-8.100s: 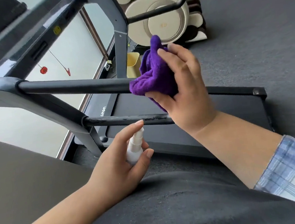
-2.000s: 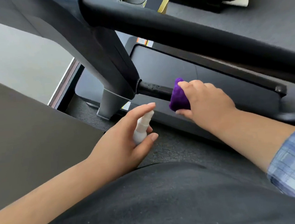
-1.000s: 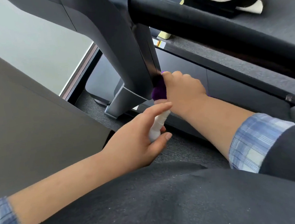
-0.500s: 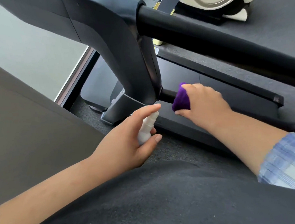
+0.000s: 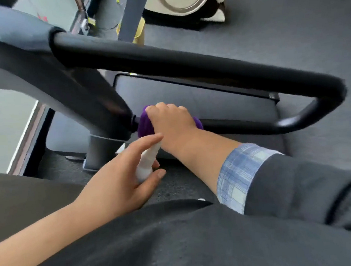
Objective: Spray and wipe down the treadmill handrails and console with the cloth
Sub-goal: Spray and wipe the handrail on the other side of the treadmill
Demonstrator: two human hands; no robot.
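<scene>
A left hand [image 5: 119, 179] held a white spray bottle [image 5: 146, 164], fingers curled around it, just below the treadmill's lower rail [image 5: 232, 125]. Beside it, a right hand [image 5: 171, 122] gripped a purple cloth [image 5: 145, 124] wrapped on that rail, near the upright [image 5: 87, 93].

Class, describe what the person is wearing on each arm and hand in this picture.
The right hand is bare; its forearm ends in a blue-and-white plaid cuff pushed back under a dark grey outer sleeve. The left hand and visible forearm are bare, with no gloves, rings or watch showing.
</scene>
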